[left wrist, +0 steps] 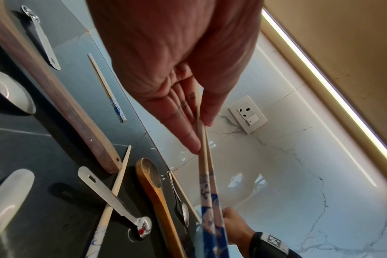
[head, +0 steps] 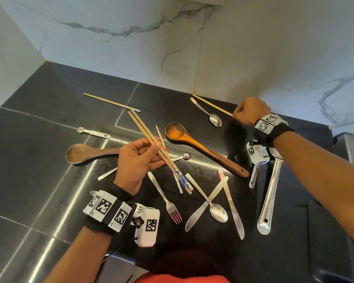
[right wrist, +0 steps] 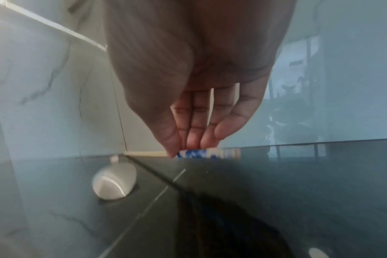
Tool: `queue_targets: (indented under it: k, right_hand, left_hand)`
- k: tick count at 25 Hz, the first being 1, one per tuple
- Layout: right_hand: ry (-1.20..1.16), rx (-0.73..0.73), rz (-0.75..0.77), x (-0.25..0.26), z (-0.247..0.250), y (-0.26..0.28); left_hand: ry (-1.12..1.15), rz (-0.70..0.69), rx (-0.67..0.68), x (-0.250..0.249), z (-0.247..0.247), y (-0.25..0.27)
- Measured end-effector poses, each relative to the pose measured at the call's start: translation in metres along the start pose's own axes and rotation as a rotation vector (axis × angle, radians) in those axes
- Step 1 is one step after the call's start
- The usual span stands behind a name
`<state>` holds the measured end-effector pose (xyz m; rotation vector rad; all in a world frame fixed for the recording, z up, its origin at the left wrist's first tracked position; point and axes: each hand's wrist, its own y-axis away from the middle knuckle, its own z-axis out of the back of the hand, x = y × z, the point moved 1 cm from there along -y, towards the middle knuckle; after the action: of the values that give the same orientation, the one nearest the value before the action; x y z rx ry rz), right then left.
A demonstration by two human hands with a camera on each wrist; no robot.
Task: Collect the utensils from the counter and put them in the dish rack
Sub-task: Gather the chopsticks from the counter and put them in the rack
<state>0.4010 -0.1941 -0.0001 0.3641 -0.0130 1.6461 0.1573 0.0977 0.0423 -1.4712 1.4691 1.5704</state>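
marble wall (head: 253, 48) | wall socket (left wrist: 247, 114) | light strip (left wrist: 327, 83)

Bright glare streaks the glossy black counter (head: 49, 123); right-wrist view hazy and blurred, head view bowed at its edges.

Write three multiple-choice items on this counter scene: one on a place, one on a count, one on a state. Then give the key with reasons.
1. Where does the fork lie?
A. against the wall
B. near the front edge of the counter
C. in a hand

2. How many wooden spoons lie on the counter?
A. one
B. two
C. four

3. What is the left hand doing?
A. resting flat
B. holding chopsticks
C. lifting a knife

Key: 1 B, it lies beside the knife nearest the person. 2 B, a dark spoon and a lighter spoon. 3 B, thumb and fingers grip them in the air.
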Motion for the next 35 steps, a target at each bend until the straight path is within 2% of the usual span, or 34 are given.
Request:
queue_targets:
  k: [3,9,13,17,19,22,25,27,29,35]
  right_hand:
    - [-0.012,-0.102,-0.040,-0.012,0.002,0.021]
    - [0.049,0.037,-0.032,-0.023,-0.017,0.031]
    - [0.050,0.018,-0.009,-0.016,-0.023,0.028]
    - [0.053,0.047,-0.058,-0.009,-0.020,0.028]
    - [-0.045,0.042,-0.092,-0.006,-0.012,0.036]
    - [-0.422,-0.048,-0.105,0.011,-0.002,0.077]
    - [-0.746,0.023,0.077,0.048,0.002,0.149]
    - [-0.752,0.124,0.214,0.069,-0.006,0.190]
    - [-0.714,0.166,0.288,0.082,-0.018,0.215]
    - [-0.732,0.218,0.406,0.091,-0.038,0.238]
  left_hand:
    - [0.009,-0.006,0.008,0.005,0.001,0.006]
    - [-0.032,0.005,0.060,0.012,-0.007,0.018]
    - [-0.022,-0.002,0.058,0.012,-0.012,0.020]
    - [-0.021,0.002,0.046,0.014,-0.014,0.023]
    - [-0.019,-0.004,0.047,0.014,-0.016,0.024]
    - [-0.024,-0.014,0.036,0.016,-0.017,0.028]
    - [-0.013,-0.009,0.038,0.022,-0.017,0.032]
    - [0.006,-0.007,0.041,0.025,-0.018,0.036]
    - [0.027,-0.012,0.035,0.027,-0.019,0.042]
    - [0.082,-0.013,-0.023,0.031,-0.009,0.057]
